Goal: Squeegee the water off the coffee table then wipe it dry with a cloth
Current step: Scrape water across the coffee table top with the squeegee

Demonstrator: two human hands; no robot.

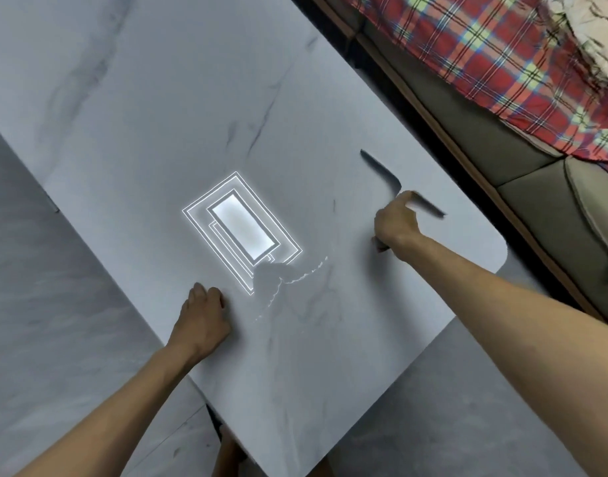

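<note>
The coffee table [158, 115] has a glossy grey marble top that fills most of the view. My right hand [397, 228] grips the handle of a dark squeegee [381, 168], whose blade lies on the tabletop near the right edge, blurred. My left hand [202, 321] rests on the table near its front left edge, fingers curled with the knuckles down, holding nothing. A patch of water [278, 280] with a rippled edge lies between my hands, beside the reflection of a ceiling lamp [242, 228]. No cloth is in view.
A sofa [522, 187] with a red plaid blanket [485, 46] runs along the table's right side, with a narrow gap between them. Grey tiled floor [37, 321] lies left of and below the table. The table's rounded corner [498, 253] is near my right hand.
</note>
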